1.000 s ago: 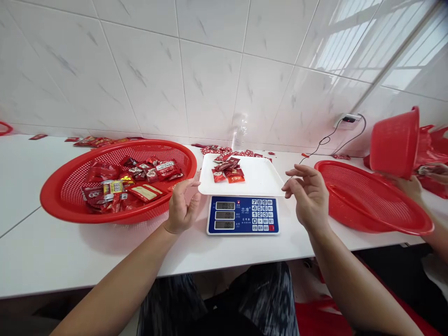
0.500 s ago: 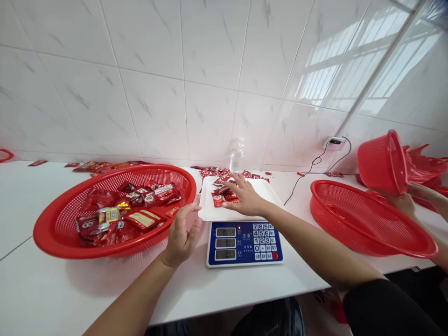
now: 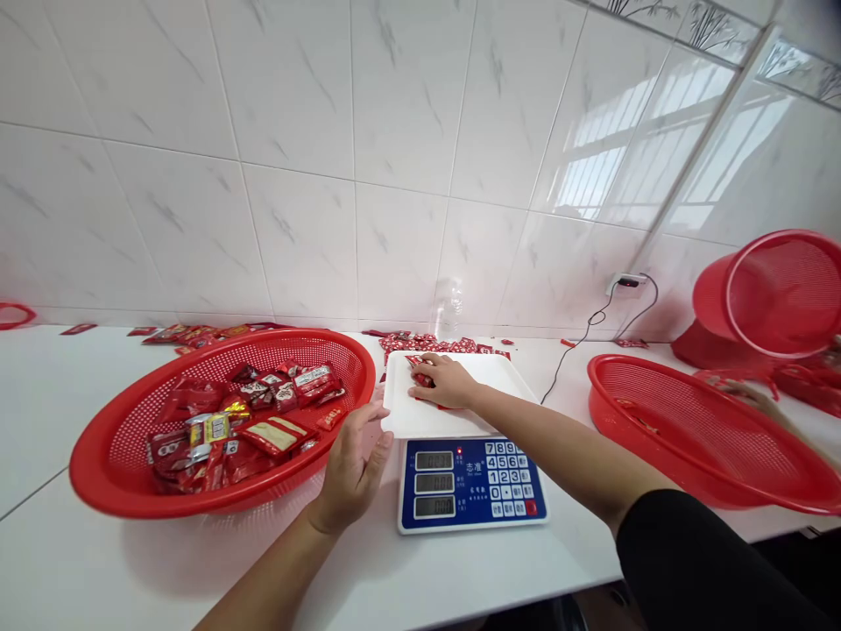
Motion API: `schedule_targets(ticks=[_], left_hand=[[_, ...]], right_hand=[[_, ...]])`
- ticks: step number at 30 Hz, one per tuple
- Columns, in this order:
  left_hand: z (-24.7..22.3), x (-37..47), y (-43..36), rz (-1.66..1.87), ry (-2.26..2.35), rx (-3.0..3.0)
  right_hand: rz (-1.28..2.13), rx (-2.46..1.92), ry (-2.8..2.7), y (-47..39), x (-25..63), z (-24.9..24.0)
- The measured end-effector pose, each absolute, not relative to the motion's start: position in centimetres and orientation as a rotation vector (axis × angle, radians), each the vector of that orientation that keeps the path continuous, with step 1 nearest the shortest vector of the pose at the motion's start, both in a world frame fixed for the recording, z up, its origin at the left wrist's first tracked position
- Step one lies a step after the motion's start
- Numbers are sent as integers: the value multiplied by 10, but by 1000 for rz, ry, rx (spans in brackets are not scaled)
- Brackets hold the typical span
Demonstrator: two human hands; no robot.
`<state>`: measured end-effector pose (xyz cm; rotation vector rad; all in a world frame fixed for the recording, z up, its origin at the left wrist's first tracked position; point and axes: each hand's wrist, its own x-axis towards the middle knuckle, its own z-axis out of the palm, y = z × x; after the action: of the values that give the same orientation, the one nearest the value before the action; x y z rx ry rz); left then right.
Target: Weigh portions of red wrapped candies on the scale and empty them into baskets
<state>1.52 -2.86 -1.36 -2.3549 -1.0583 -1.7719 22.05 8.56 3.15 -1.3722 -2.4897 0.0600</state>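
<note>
My right hand is closed over a few small red snack packets on the white tray of a digital scale. Its fingers hide most of them. Below the tray, the scale's blue panel shows lit displays and a keypad. By the tray's left edge is my left hand, fingers stretched and thumb apart, holding nothing. Its fingertips are close to the tray rim; whether they touch it I cannot tell. Just left of that hand stands a large red mesh basket with many wrapped packets inside.
Loose packets and small red-and-white sachets lie along the wall beside a clear plastic bottle. A cable runs to the wall socket. At right, another person's hand is behind a red basket; another basket is tipped sideways.
My right hand has gone from spread over the packets to closed on them, drawing them together. My left hand stays by the tray. At right, the smaller basket has tipped over further.
</note>
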Motion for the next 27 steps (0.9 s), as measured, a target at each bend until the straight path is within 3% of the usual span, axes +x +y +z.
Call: schedule_targets(ticks=[15,27], left_hand=[[-15,16,-29,-1824,-1113,-2424],[-14,19,-32,-1863,-1067,-2458]], right_hand=[[124,-1362,-2037,86,228,48],[829,-1350,-1980,45,263,70]])
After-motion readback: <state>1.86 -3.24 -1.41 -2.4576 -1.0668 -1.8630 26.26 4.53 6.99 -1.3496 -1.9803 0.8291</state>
